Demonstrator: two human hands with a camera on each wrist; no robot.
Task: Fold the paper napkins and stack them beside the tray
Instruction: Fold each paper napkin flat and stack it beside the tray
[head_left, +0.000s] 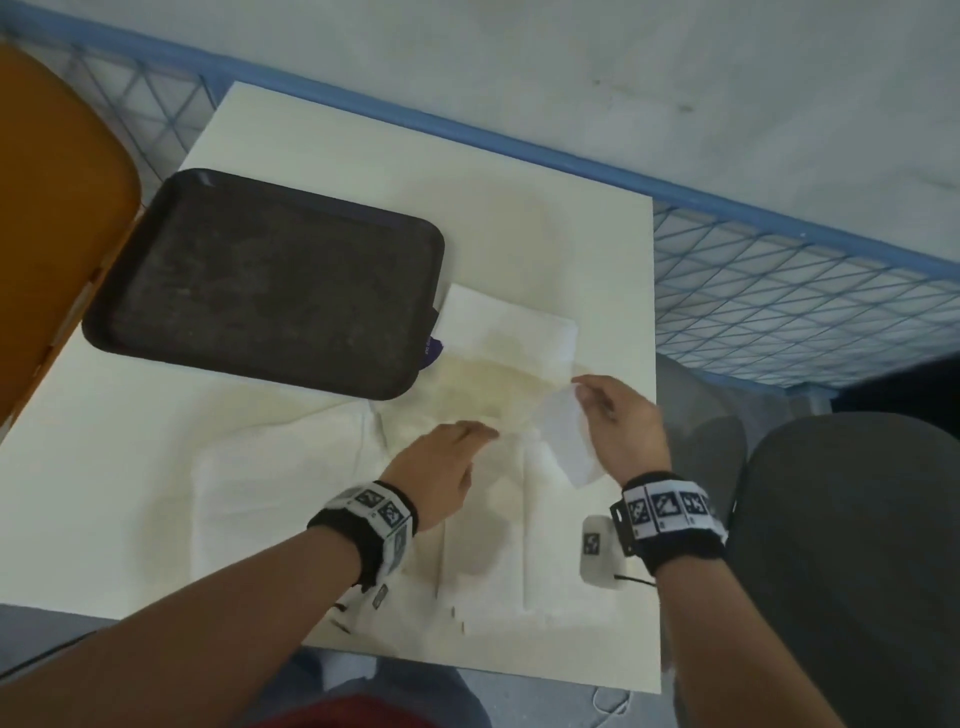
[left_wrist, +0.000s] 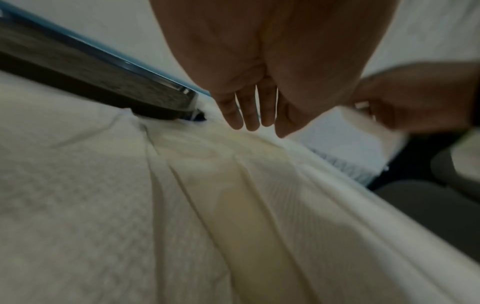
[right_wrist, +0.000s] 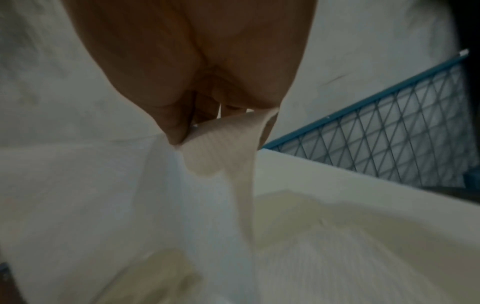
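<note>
A dark brown tray (head_left: 260, 280) lies at the table's far left. Just right of it sits a folded white napkin (head_left: 511, 332). Unfolded white napkins (head_left: 291, 499) are spread over the near half of the table. My right hand (head_left: 618, 421) pinches a corner of a thin white napkin (head_left: 563, 441) and holds it lifted; the wrist view shows the thumb and fingers (right_wrist: 179, 125) closed on the sheet (right_wrist: 223, 150). My left hand (head_left: 441, 467) hovers low over the spread napkins with straight fingers (left_wrist: 249, 115), holding nothing.
The white table (head_left: 363, 150) ends close to my right hand at its right edge. A blue wire mesh fence (head_left: 805, 291) runs behind and to the right. An orange chair (head_left: 47, 208) stands at the left, and a dark seat (head_left: 852, 545) at the right.
</note>
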